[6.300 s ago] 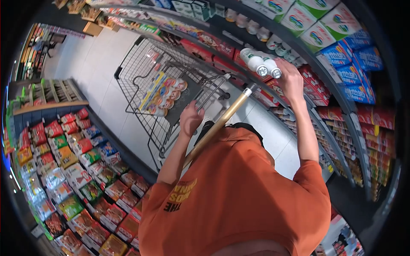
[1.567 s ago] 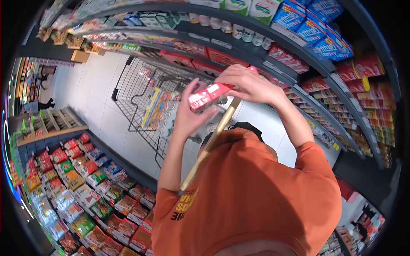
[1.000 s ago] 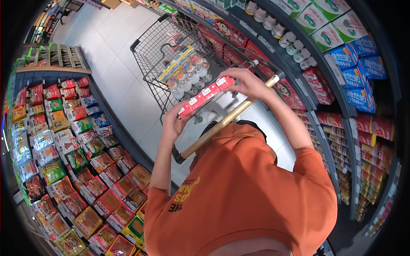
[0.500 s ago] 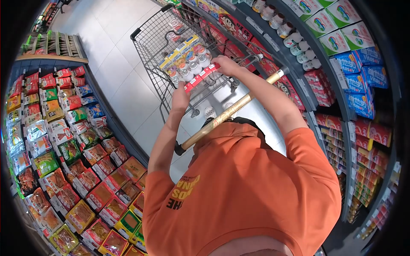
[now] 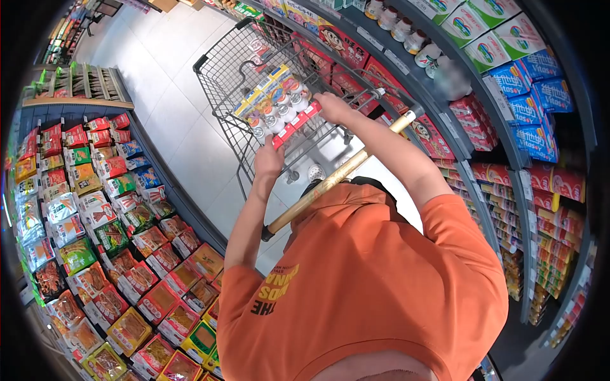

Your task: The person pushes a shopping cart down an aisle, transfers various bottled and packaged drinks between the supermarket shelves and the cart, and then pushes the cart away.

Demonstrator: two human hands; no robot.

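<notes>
A multipack of small bottled drinks [image 5: 281, 113], with yellow and blue printing, round pale ends in a row and a red strip on its near side, is over the near part of the wire shopping cart [image 5: 219, 79]. My left hand [image 5: 269, 159] grips the near left end of the pack, thumb up by the red strip. At the other end, my right hand [image 5: 333, 108] is closed on the right corner. The undersides of both hands' grips are hidden. Between my body and the pack runs the cart's gold handle bar [image 5: 337, 176], which neither hand touches.
Deeper in the cart lies another small pack [image 5: 258, 46]. On the left, a slanted display [image 5: 121, 241] carries rows of packaged snacks. On the right, shelves [image 5: 413, 70] hold bottles, blue drink packs [image 5: 530, 108] and cartons close to the cart. Pale floor tiles [image 5: 165, 70] run ahead.
The pack and both hands have shifted slightly toward my body. The cart's handle sits a little lower and left in view. Both hands keep their hold.
</notes>
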